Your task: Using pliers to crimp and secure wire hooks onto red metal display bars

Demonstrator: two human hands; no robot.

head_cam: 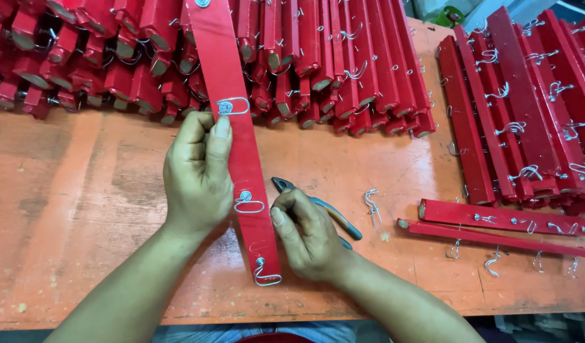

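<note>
My left hand (197,174) grips a red slat (238,146) with wire hooks; beside the slat, my right hand (308,235) closes on pliers (330,213) above the desk (83,209).

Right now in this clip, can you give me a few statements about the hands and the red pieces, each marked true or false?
1. The left hand grips a long red wooden slat. True.
2. The right hand holds pliers with dark blue handles. True.
3. The slat carries no wire hooks. False: several bent silver wire hooks sit along it.
4. The orange worktable holds only this slat. False: stacks of red slats lie around.
</note>
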